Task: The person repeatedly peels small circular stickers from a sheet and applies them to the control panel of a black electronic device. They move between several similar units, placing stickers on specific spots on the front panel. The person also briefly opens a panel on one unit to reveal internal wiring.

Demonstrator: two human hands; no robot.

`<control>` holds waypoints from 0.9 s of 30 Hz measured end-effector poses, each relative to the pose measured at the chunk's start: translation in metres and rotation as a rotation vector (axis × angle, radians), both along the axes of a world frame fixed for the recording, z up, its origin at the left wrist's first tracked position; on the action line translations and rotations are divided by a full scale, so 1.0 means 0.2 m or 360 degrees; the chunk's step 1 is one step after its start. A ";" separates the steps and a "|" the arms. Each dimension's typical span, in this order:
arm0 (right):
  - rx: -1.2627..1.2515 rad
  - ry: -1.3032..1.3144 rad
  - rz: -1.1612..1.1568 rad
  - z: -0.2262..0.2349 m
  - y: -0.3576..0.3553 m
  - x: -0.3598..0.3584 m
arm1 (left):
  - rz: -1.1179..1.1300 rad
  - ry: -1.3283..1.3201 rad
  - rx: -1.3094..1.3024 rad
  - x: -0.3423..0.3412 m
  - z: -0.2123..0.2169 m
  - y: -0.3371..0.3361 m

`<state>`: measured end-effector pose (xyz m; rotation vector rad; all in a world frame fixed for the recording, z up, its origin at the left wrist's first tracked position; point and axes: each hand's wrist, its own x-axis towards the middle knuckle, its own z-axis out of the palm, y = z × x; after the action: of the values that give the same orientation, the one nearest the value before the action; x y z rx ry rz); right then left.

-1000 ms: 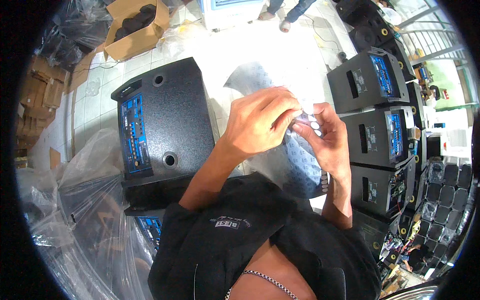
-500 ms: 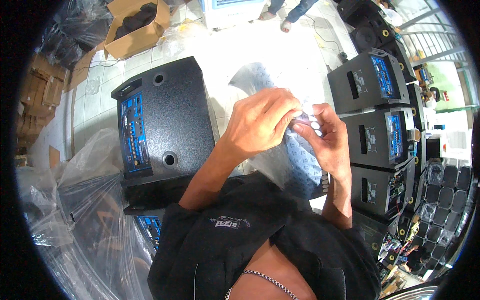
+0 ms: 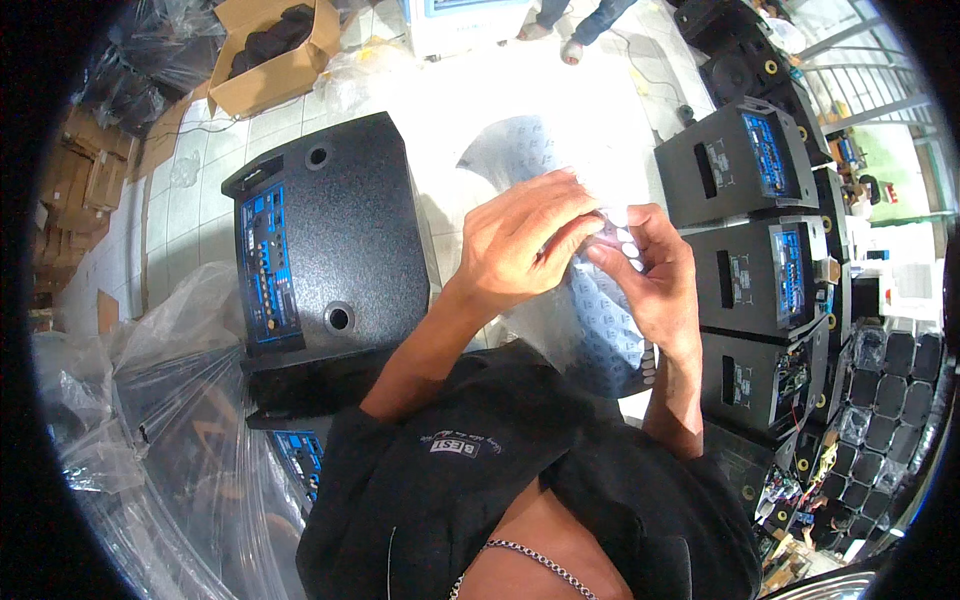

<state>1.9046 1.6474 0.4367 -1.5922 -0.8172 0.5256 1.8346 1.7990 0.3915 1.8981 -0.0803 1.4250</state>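
Observation:
A curved, shiny sheet with a repeated blue print (image 3: pixel 608 335) hangs in front of my chest, with white oval dots along its right edge. My right hand (image 3: pixel 655 285) pinches that dotted edge between thumb and fingers. The fingertips of my left hand (image 3: pixel 525 240) come together at the upper part of the same edge, close to the right thumb. What lies between the left fingertips is too small and bright to make out. Left of my hands stands a large black speaker cabinet (image 3: pixel 365 215) with a blue control panel and two round holes.
Grey speaker cabinets (image 3: pixel 690 185) with blue panels are stacked on the right. At the far left an open cardboard box (image 3: pixel 262 98) holds dark items. Clear plastic wrapping (image 3: pixel 200 430) covers things at the near left. Another person's legs (image 3: pixel 585 20) show at the far side.
My left hand has shifted slightly, its fingers rearranged at the sheet's edge. The upper part of the sheet has swayed a little. My right hand keeps its place.

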 end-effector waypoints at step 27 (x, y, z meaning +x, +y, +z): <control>-0.0068 0.0054 0.0099 -0.07 -0.04 0.08 | -0.0129 0.0334 -0.0243 -0.05 -0.07 -0.07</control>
<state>1.9201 1.6396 0.4221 -1.5965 -0.8368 0.6168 1.8255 1.7856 0.3771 1.8839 0.0508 1.1386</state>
